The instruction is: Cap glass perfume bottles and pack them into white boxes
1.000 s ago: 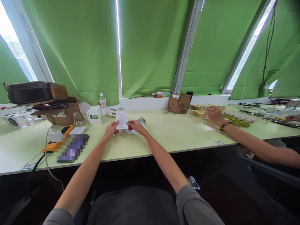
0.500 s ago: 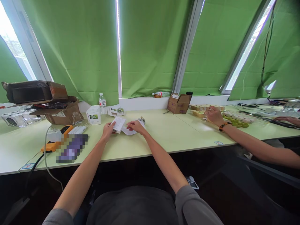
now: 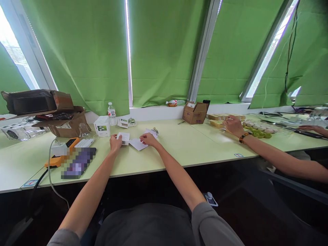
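My left hand [image 3: 115, 142] is closed on a small white box [image 3: 124, 138] with printed text and a barcode, held at its left side just above the table. My right hand [image 3: 148, 139] has its fingers pinched together over a white sheet [image 3: 138, 144]. What the pinch holds, if anything, is too small to make out. Right behind that hand is a small gold-coloured ornate object [image 3: 155, 130], partly hidden by the hand.
A white box with a green picture [image 3: 103, 126] and a bottle [image 3: 111, 113] stand at the back left. Flat cut-outs [image 3: 126, 122] lie nearby. A cardboard box [image 3: 195, 113] sits at the back. To the right, a co-worker's hand [image 3: 233, 125] is by egg-like items [image 3: 261, 130].
My left hand has shifted left with the white box, away from my right hand, and the box has turned. More of the white sheet now shows between my hands.
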A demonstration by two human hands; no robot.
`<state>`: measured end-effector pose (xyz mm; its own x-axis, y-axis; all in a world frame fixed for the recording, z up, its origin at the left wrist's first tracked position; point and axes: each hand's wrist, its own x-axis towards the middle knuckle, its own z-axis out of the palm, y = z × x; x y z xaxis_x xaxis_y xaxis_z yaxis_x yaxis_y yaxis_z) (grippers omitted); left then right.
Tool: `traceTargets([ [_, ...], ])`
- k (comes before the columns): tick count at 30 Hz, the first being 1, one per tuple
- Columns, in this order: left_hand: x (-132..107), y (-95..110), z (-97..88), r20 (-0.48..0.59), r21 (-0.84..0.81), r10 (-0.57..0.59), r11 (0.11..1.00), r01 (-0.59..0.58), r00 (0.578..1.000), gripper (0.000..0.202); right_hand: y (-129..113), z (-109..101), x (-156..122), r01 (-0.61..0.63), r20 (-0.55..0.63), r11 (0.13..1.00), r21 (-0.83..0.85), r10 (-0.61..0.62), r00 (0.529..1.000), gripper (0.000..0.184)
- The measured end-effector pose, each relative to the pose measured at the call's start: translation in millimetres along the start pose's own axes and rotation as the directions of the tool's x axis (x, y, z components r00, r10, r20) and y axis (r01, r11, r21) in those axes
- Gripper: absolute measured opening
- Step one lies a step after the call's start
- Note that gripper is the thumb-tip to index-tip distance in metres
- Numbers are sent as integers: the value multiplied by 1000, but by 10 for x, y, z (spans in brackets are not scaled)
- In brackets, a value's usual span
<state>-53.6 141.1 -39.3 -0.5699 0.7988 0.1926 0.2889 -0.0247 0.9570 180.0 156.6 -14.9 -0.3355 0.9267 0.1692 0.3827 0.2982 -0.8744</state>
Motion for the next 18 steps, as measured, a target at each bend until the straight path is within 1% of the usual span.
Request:
traceTargets([
  [7,0,6,-22,-59,82,53,995,-48,997,36,28,-9,10,-15,32,999,-46,16,999,7],
  [12,-39,21,-50,-71,138,43,990,-33,997,40,27,-22,-8,-49,48,999,-17,50,998,9],
  [18,-69,29,-78,-59,194,38,981,-26,998,43,40,-30,-30,-97,82,994,44,93,992,17],
])
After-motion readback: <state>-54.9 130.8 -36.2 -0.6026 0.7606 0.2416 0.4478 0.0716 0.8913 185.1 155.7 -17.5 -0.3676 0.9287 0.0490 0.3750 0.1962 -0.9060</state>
